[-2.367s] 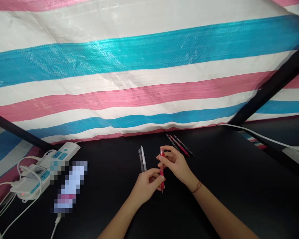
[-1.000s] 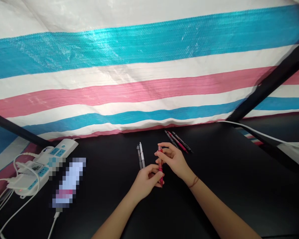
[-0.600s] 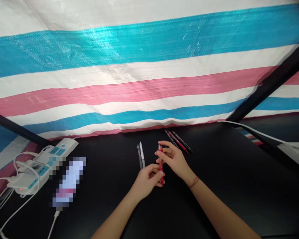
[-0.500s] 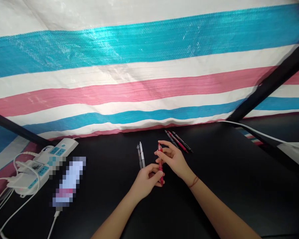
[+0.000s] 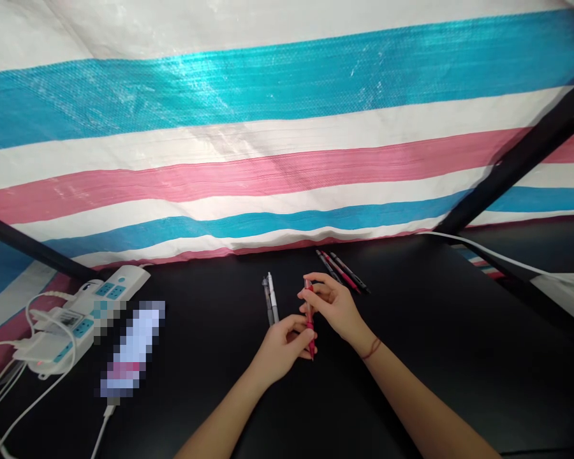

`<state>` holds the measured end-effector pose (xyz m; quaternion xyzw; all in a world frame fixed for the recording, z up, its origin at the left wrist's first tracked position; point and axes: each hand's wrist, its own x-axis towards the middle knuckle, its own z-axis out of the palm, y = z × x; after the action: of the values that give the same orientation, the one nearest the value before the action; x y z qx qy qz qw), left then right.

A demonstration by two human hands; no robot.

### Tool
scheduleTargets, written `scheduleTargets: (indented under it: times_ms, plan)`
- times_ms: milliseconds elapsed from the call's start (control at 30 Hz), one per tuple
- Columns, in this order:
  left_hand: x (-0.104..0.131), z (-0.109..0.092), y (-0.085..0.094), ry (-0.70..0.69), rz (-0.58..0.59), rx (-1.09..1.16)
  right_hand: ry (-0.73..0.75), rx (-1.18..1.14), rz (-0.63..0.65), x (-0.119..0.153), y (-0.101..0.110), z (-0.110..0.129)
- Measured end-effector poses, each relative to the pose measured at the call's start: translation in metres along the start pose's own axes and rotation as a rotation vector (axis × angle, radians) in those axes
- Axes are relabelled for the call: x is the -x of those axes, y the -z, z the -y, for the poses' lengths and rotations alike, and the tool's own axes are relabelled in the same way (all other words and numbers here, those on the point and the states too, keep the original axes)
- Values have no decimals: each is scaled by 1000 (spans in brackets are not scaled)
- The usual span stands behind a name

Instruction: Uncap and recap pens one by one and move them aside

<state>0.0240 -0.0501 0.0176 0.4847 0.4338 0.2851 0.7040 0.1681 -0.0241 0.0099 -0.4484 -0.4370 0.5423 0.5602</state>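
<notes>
Between both hands a red pen (image 5: 309, 309) is held lengthwise, its tip pointing toward me. My left hand (image 5: 284, 344) pinches the lower part, near the tip. Higher up, my right hand (image 5: 328, 306) grips the upper barrel, its index finger curled over the top end. Just left of the hands, a white pen (image 5: 273, 296) and a grey pen (image 5: 266, 301) lie side by side on the black table (image 5: 210, 357). Behind my right hand lie a red pen (image 5: 342, 273) and two dark pens, one on each side of it.
A white power strip (image 5: 119, 284) with plugs and cables lies at the left, beside a blurred phone (image 5: 134, 350) on a white cable. Striped sheeting (image 5: 268, 172) hangs behind the table. A dark slanted bar (image 5: 516, 153) and a white cable (image 5: 497, 248) are at the right.
The held red pen has shifted slightly toward me, and my right index finger at its top end is a little lower. The other pens have not moved.
</notes>
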Motion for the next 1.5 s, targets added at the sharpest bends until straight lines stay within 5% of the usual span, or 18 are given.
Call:
scheduleTargets:
  times_ms: [133,367,500,600,700,867,1500]
  plan:
    - [-1,-2,3,-37,-40,-6,-16,6,40,0,1,-1]
    - [3,-12,16,-205,-199,-236,100,206,303,7,-6,6]
    - [6,-18,22,-308,-291,-522,185,380,-20,-4,19,12]
    - [5,-19,26,-345,-352,-659,298,776,-377,-18,60,11]
    - [4,-18,29,-361,-360,-697,228,1140,-517,-27,95,6]
    - [3,-17,31,-344,-355,-663,91,1301,-406,-28,105,-4]
    - [0,-15,31,-299,-353,-635,182,1263,-368,-29,84,-7]
